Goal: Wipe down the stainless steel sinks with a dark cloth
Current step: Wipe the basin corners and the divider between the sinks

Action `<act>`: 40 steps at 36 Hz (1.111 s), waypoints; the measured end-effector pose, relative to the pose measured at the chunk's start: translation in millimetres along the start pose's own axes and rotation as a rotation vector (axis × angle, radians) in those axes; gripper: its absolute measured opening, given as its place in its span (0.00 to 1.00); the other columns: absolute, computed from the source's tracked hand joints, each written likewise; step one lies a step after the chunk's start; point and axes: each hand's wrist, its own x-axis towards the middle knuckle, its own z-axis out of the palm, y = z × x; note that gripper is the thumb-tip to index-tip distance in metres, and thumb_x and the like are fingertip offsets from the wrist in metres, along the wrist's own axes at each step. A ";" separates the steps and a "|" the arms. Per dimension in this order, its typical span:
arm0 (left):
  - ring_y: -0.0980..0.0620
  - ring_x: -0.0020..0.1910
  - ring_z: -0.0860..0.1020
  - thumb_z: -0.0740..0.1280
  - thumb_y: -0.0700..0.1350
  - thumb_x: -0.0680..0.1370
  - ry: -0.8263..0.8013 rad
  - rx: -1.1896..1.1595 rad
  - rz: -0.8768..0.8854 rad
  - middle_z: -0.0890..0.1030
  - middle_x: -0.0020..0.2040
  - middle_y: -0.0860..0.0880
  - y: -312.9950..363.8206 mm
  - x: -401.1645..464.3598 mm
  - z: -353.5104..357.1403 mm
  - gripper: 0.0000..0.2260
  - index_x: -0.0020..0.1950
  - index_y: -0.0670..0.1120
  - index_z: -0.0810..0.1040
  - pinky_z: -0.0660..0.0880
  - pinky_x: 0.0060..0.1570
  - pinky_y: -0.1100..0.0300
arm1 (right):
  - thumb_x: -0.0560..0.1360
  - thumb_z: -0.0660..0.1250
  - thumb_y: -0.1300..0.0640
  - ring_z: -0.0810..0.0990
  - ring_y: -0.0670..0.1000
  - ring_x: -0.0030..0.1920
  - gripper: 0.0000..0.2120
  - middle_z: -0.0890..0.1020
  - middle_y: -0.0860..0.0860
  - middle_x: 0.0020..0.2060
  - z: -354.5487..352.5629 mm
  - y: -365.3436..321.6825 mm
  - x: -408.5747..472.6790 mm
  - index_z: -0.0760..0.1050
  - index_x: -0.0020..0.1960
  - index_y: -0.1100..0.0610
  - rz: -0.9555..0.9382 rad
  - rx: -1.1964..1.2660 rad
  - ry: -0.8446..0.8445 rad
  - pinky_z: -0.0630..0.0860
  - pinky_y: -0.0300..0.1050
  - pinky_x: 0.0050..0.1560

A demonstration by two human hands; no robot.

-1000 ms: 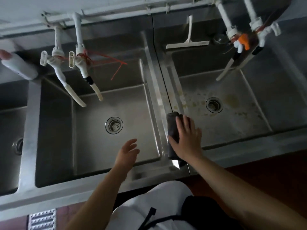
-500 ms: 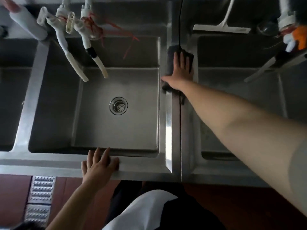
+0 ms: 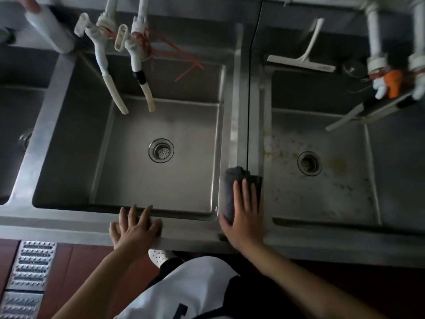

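My right hand (image 3: 245, 211) lies flat on the cloth (image 3: 232, 192), fingers straight and a little spread, pressing it down rather than curling round it. The cloth is dark grey and folded into a thick pad. It sits on the steel divider (image 3: 241, 125) between the middle sink (image 3: 69, 146) and the right sink (image 3: 395, 157), at the near end of that strip, with its far end poking out past my fingertips.

My left hand (image 3: 134, 227) rests on the near rim (image 3: 57, 226) of the middle sink, fingers straight and spread over the edge, holding nothing.

The middle sink has a strainer drain (image 3: 161, 150) in its floor. Two white taps (image 3: 119, 58) with pale hose ends hang over its far left side, and red string (image 3: 179, 63) trails from them along the far wall. The right sink's floor is flecked with yellowish stains around its open drain (image 3: 309, 163). A white squeegee (image 3: 303, 58) leans on the ledge at its far side. More white pipes with an orange fitting (image 3: 394, 85) hang at the far right.

A third sink (image 3: 13, 125) shows partly at the left edge, with a white cylinder (image 3: 49, 28) above it. On the floor near left lies a metal grate (image 3: 30, 268).
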 end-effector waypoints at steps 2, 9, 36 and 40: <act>0.49 0.78 0.32 0.50 0.66 0.80 -0.012 -0.016 0.005 0.44 0.81 0.50 0.4 0.5 -2.2 0.25 0.76 0.68 0.49 0.39 0.74 0.42 | 0.72 0.65 0.39 0.47 0.59 0.80 0.46 0.47 0.51 0.81 6.3 -1.4 -19.7 0.46 0.81 0.52 0.021 -0.003 0.000 0.54 0.62 0.77; 0.45 0.77 0.29 0.48 0.64 0.80 -0.060 0.017 0.062 0.40 0.81 0.52 -2.4 -0.5 -2.1 0.24 0.76 0.69 0.51 0.35 0.72 0.37 | 0.72 0.66 0.40 0.43 0.57 0.80 0.49 0.42 0.49 0.80 -4.9 0.3 35.2 0.39 0.81 0.48 0.036 0.024 -0.046 0.47 0.59 0.78; 0.51 0.75 0.28 0.42 0.74 0.71 0.091 -0.023 0.058 0.47 0.80 0.53 -6.0 3.9 14.1 0.33 0.75 0.66 0.49 0.24 0.66 0.44 | 0.73 0.53 0.38 0.42 0.59 0.80 0.38 0.60 0.54 0.79 -11.3 -55.8 175.7 0.62 0.77 0.56 -0.317 -0.622 -0.340 0.38 0.64 0.77; 0.46 0.77 0.50 0.48 0.71 0.74 0.154 -0.022 0.122 0.64 0.75 0.50 -10.4 0.7 2.9 0.28 0.72 0.64 0.64 0.35 0.71 0.41 | 0.76 0.50 0.44 0.61 0.61 0.74 0.26 0.80 0.53 0.61 7.2 -77.1 104.5 0.80 0.61 0.53 -0.483 -0.974 -0.776 0.36 0.64 0.74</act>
